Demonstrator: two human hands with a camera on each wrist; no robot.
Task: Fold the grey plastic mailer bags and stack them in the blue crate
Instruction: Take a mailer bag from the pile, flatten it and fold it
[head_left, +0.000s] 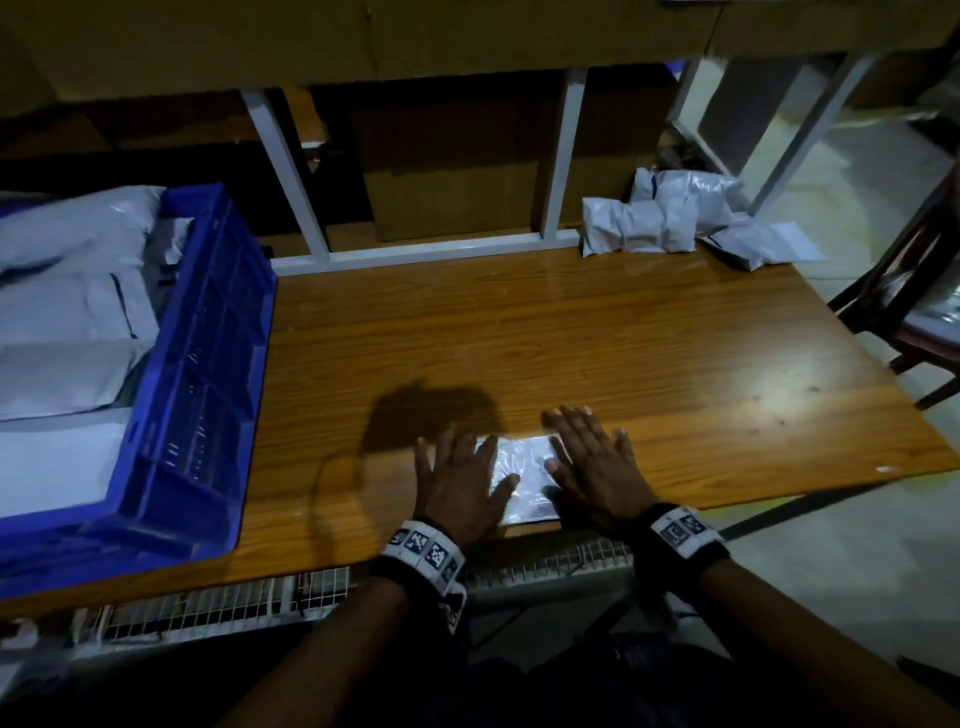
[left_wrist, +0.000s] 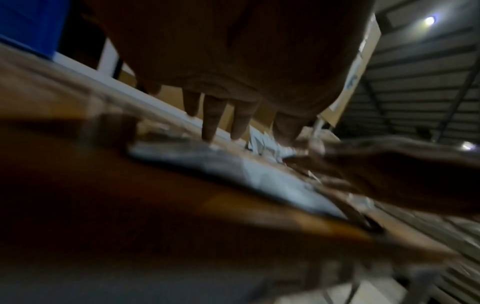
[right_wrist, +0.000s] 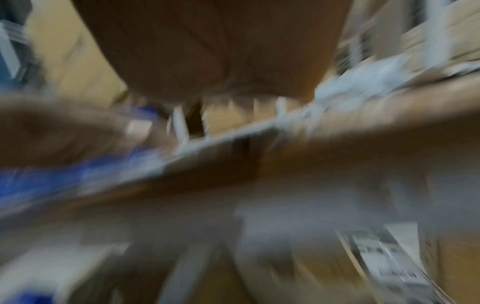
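While both hands lie flat with fingers straight, the left hand (head_left: 460, 480) and the right hand (head_left: 592, 467) press on a small folded grey plastic mailer bag (head_left: 522, 478) at the near edge of the brown wood-grain table (head_left: 571, 338), gripping nothing. Its glossy, wrinkled film suggests a very light, limp and slippery item, likely to spring open once pressure is released; a sensible hold would be a pinch across the folded layers at one short edge, or a flat palm sliding it off the table edge. At far left stands the blue plastic crate (head_left: 218, 338), already containing several folded grey bags (head_left: 67, 312). More unfolded grey mailer bags (head_left: 660, 218) lie heaped at the far right corner of the table, well apart from the hands. Behind the table stands a white metal frame (head_left: 291, 171) before brown cardboard boxes (head_left: 452, 171); a dark wooden chair (head_left: 919, 291) sits at right. Lighting is dim, and both wrist views are blurred.
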